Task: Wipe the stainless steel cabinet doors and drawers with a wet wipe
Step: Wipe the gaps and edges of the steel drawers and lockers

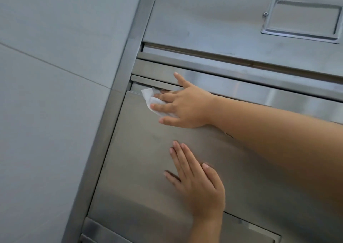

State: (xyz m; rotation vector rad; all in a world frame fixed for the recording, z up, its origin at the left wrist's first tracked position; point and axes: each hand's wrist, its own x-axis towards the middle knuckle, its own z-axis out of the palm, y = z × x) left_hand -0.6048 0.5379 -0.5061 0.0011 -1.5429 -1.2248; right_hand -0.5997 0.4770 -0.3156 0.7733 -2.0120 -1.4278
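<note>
The right hand [181,107] lay with its fingers stretched out, pressing a crumpled white wet wipe [148,96] against the top left corner of a stainless steel drawer front [144,150], just under its folded pull lip [152,82]. The left hand [200,185] rested lower on the same front, flat and relaxed, holding nothing. Farther up, another steel panel [204,20] carried a recessed rectangular plate [302,20] with a small screw, and left of the cabinet's upright frame [111,112] stood a grey tiled wall [46,94].
</note>
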